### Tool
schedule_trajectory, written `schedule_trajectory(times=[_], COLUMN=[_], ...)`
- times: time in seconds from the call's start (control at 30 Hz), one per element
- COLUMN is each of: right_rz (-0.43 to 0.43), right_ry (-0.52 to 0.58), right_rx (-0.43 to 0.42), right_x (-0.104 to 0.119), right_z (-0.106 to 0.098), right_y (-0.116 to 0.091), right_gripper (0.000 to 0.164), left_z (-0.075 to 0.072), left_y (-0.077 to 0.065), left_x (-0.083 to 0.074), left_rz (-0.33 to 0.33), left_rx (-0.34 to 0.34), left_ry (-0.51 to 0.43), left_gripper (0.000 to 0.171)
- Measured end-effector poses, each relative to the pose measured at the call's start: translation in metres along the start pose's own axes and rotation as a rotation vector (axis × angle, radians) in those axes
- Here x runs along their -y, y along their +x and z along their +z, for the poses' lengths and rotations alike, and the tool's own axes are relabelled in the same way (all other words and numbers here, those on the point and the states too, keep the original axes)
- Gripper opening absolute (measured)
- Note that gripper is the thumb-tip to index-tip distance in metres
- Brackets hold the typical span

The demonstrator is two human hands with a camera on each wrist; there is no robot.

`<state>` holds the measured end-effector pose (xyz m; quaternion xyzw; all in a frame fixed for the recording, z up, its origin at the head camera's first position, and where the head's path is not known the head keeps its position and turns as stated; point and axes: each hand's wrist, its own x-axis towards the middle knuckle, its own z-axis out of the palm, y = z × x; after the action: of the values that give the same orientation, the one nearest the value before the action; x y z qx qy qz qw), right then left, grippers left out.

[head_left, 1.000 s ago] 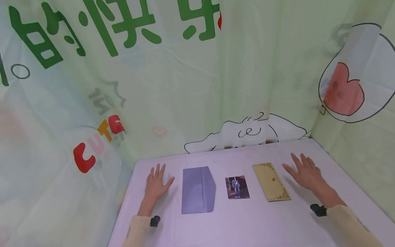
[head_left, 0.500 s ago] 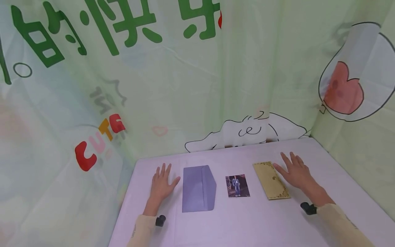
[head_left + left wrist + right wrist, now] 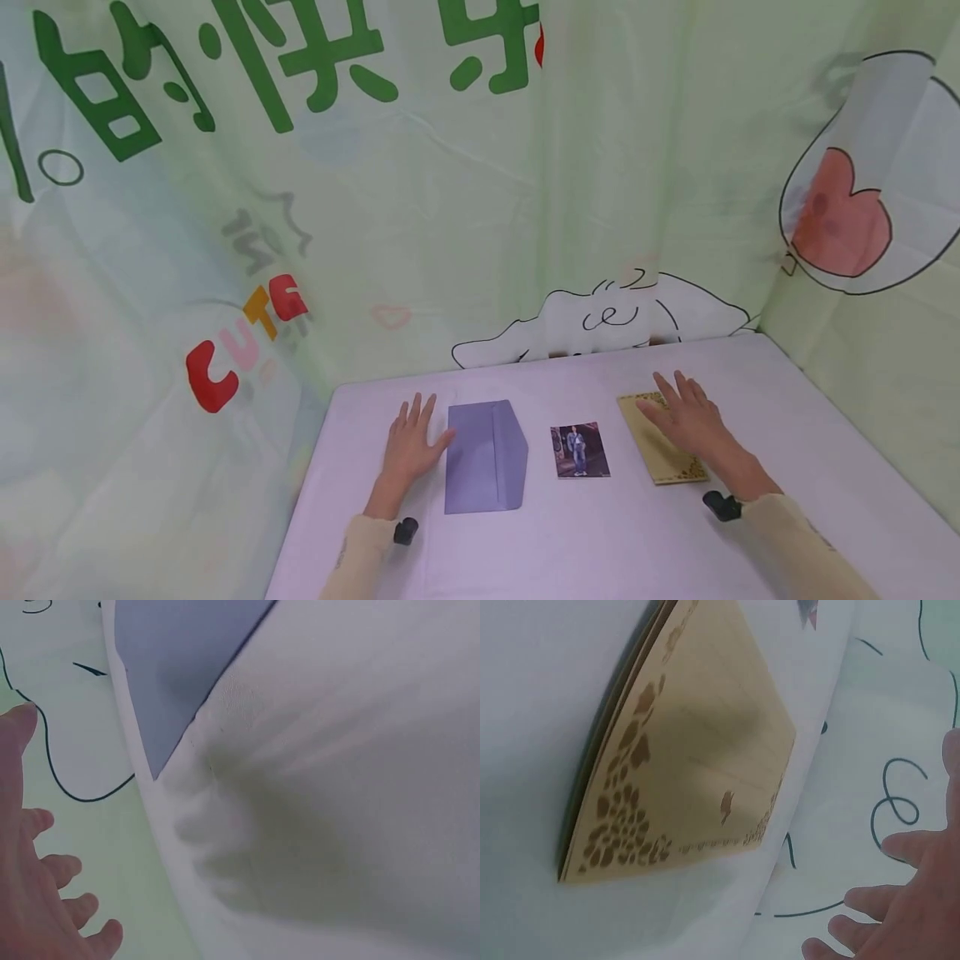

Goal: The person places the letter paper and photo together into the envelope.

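Note:
A purple envelope [image 3: 471, 458], its pointed flap to the right, lies flat on the table. My left hand [image 3: 412, 442] is beside its left edge with fingers spread, the thumb tip overlapping that edge in the head view; the left wrist view shows its shadow on the cloth near the envelope's corner [image 3: 169, 690]. A small photo [image 3: 580, 450] of a standing person lies in the middle. Over the tan folded card [image 3: 652, 446] with brown floral borders, my right hand [image 3: 690, 421] hovers, fingers extended, hiding part of it. In the right wrist view the card [image 3: 705, 750] shows stacked layers along one edge.
A pale lilac cloth covers the table [image 3: 570, 550]. Printed curtains [image 3: 420, 250] hang close along its back, left and right sides. A dark wrist device [image 3: 406, 531] sits at the left cuff, another device [image 3: 722, 505] at the right cuff.
Both hands have moved inward: the left hand rightward to the envelope's edge, the right hand leftward until it is over the tan card. The envelope, photo and card stay in place.

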<state>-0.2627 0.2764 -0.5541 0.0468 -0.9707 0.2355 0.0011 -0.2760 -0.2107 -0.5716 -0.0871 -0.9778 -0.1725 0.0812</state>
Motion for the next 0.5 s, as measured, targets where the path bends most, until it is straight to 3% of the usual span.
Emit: schedule_trajectory(times=[0.5], right_rz=[-0.012], right_ry=[0.023], right_rx=[0.014], right_x=[0.035], right_z=[0.027], right_y=[0.011], right_gripper=[0.091], left_z=[0.014], left_y=[0.005], left_x=[-0.016], left_rz=[0.055], left_rx=[0.032], left_ry=[-0.005], left_gripper=[0.080])
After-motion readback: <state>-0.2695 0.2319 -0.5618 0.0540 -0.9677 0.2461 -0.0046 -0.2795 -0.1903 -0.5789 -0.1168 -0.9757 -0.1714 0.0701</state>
